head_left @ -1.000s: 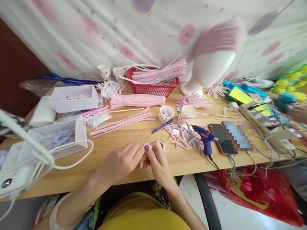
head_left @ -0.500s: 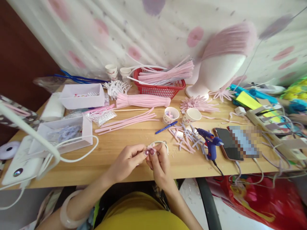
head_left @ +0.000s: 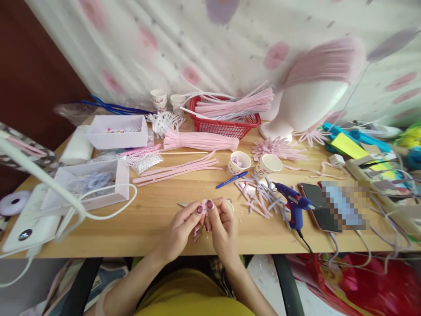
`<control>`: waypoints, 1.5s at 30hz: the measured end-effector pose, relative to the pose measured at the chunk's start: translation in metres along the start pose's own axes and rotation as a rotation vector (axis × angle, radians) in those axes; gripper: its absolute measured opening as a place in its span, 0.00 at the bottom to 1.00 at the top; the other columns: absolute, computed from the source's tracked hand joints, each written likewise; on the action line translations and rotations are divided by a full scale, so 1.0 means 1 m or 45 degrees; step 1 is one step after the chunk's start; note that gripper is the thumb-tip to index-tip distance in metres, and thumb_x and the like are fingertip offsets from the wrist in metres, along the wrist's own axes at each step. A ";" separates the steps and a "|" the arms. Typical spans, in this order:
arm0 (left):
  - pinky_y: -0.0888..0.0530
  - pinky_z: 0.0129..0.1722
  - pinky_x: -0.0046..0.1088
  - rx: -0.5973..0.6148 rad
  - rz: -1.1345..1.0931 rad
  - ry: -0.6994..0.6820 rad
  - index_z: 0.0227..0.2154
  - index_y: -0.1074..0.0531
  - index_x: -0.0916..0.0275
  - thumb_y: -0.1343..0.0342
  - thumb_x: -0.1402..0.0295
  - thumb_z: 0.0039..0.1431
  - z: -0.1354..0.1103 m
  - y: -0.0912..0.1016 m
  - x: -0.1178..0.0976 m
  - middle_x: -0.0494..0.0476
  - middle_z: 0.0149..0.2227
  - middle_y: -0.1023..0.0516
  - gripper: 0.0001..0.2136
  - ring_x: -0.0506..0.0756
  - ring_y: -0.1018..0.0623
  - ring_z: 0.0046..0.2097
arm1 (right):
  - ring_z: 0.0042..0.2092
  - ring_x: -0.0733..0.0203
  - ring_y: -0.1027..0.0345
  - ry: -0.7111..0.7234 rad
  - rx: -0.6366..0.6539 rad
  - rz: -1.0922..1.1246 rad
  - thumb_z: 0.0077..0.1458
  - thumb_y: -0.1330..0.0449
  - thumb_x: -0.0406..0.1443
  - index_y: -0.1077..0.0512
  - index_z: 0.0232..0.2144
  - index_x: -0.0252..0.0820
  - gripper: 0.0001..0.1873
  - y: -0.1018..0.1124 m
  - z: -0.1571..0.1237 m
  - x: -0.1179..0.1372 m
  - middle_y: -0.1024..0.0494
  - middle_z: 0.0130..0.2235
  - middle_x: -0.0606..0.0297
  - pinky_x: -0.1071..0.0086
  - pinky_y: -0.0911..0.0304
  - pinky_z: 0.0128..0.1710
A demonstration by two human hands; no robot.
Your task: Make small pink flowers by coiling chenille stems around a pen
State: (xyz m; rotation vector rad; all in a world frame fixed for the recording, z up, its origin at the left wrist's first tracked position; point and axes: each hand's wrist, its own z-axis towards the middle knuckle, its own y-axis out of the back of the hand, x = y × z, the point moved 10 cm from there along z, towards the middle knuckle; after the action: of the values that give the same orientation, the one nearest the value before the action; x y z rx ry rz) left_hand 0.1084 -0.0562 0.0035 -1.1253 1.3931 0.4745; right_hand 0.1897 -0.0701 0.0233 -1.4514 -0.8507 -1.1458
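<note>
My left hand [head_left: 182, 228] and my right hand [head_left: 223, 226] meet over the front middle of the wooden table. Between both thumbs and fingertips they pinch a small pale pink piece [head_left: 204, 206], seemingly bent pipe cleaner; the fingers cover most of it. A pointed metal tip [head_left: 183, 204] pokes out beyond my left fingers, and its rest is hidden. Just right of the hands lie short pink and grey pipe cleaner pieces [head_left: 259, 197]. A blue pen [head_left: 231, 180] rests behind them, near a paper cup [head_left: 239, 163] with small pieces inside and another cup [head_left: 269, 165].
A blue glue gun [head_left: 294, 204] and two phones [head_left: 320, 206] with cables are on the right. Pink pipe cleaner bundles [head_left: 200, 140] and a red basket [head_left: 226, 127] stand behind. White boxes [head_left: 118, 131] and a lamp arm [head_left: 42, 175] are left; a foam head [head_left: 315, 101] stands at the back.
My hands have tilted more upright, and the pink piece shows more above the fingertips. The pale loop by my right hand is now mostly covered. The view has shifted slightly.
</note>
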 end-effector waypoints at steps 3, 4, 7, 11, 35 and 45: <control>0.39 0.25 0.22 0.009 -0.118 0.015 0.26 0.36 0.63 0.49 0.56 0.62 -0.003 -0.006 0.005 0.47 0.23 0.39 0.16 0.47 0.39 0.25 | 0.16 0.74 0.46 -0.001 -0.045 -0.013 0.63 0.47 0.41 0.38 0.29 0.42 0.12 -0.001 -0.004 -0.001 0.38 0.19 0.77 0.80 0.47 0.14; 0.39 0.25 0.22 0.014 -0.163 0.026 0.26 0.37 0.63 0.49 0.55 0.62 -0.003 -0.007 0.006 0.47 0.24 0.40 0.16 0.47 0.40 0.25 | 0.16 0.74 0.46 0.008 -0.053 -0.018 0.63 0.47 0.42 0.38 0.29 0.42 0.12 -0.001 -0.004 0.000 0.38 0.19 0.77 0.79 0.47 0.14; 0.39 0.26 0.23 -0.005 -0.217 0.047 0.27 0.36 0.63 0.48 0.54 0.60 -0.003 -0.008 0.008 0.47 0.24 0.40 0.16 0.47 0.40 0.26 | 0.17 0.73 0.45 0.029 -0.068 -0.040 0.63 0.48 0.42 0.38 0.29 0.42 0.12 -0.002 -0.006 0.001 0.38 0.19 0.76 0.78 0.44 0.15; 0.38 0.29 0.24 -0.051 -0.182 0.042 0.27 0.35 0.62 0.48 0.55 0.61 -0.002 -0.002 0.009 0.48 0.25 0.40 0.16 0.48 0.40 0.28 | 0.18 0.71 0.45 -0.001 -0.073 0.001 0.63 0.47 0.43 0.38 0.29 0.43 0.13 -0.002 -0.003 -0.006 0.38 0.19 0.76 0.77 0.44 0.17; 0.34 0.32 0.27 0.138 0.139 0.072 0.28 0.31 0.64 0.53 0.53 0.62 -0.005 0.023 -0.008 0.54 0.28 0.31 0.19 0.52 0.32 0.31 | 0.18 0.72 0.57 -0.277 0.476 0.097 0.60 0.43 0.43 0.40 0.42 0.46 0.13 -0.026 0.003 -0.010 0.45 0.18 0.80 0.77 0.57 0.19; 0.33 0.27 0.25 0.295 0.438 -0.055 0.24 0.32 0.64 0.56 0.59 0.64 -0.007 -0.001 -0.026 0.52 0.23 0.32 0.18 0.50 0.32 0.26 | 0.19 0.70 0.50 -0.254 0.404 0.059 0.60 0.43 0.45 0.40 0.42 0.46 0.14 -0.021 0.004 -0.009 0.41 0.20 0.77 0.76 0.53 0.18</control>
State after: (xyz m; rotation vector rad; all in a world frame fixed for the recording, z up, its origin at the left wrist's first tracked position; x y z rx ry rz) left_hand 0.1001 -0.0537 0.0294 -0.6869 1.5663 0.5617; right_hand 0.1680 -0.0614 0.0206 -1.3256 -1.0793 -0.7973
